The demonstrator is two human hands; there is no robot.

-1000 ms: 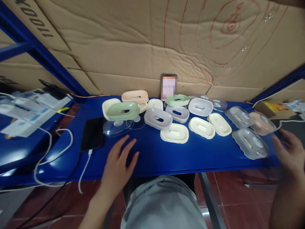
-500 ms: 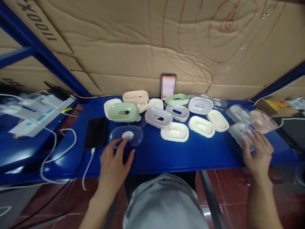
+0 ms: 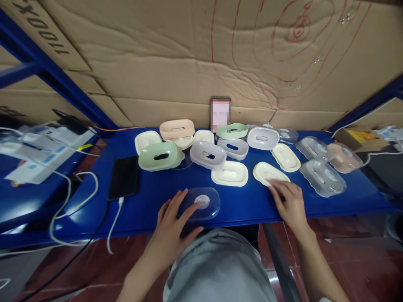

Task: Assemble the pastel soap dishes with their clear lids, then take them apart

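My left hand (image 3: 176, 220) lies flat on a clear lid (image 3: 200, 203) at the near edge of the blue table (image 3: 239, 205). Its fingers (image 3: 185, 212) are spread and released, pressing on the lid's left half rather than gripping it. The lid has a white round sticker in its middle and sits flat, right in front of my lap.

My right hand (image 3: 288, 201) rests with loose, outstretched fingers on the near end of a cream tray (image 3: 267, 173). The fingertips touch it, nothing is clenched around it. Just left of that tray lies another cream tray (image 3: 229, 173), and behind it a third cream tray (image 3: 285, 157).

Further right stand a clear cover (image 3: 323, 177) with a slot, another clear cover (image 3: 313, 147) and a pinkish one (image 3: 343, 157). Towards the back sit a green box (image 3: 160, 156), a grey box (image 3: 208, 154), a pink box (image 3: 177, 128) and a phone (image 3: 220, 114) leaning upright against the cardboard wall. A black phone (image 3: 124, 177) lies flat on the left, with a white cable (image 3: 111, 228) plugged in.
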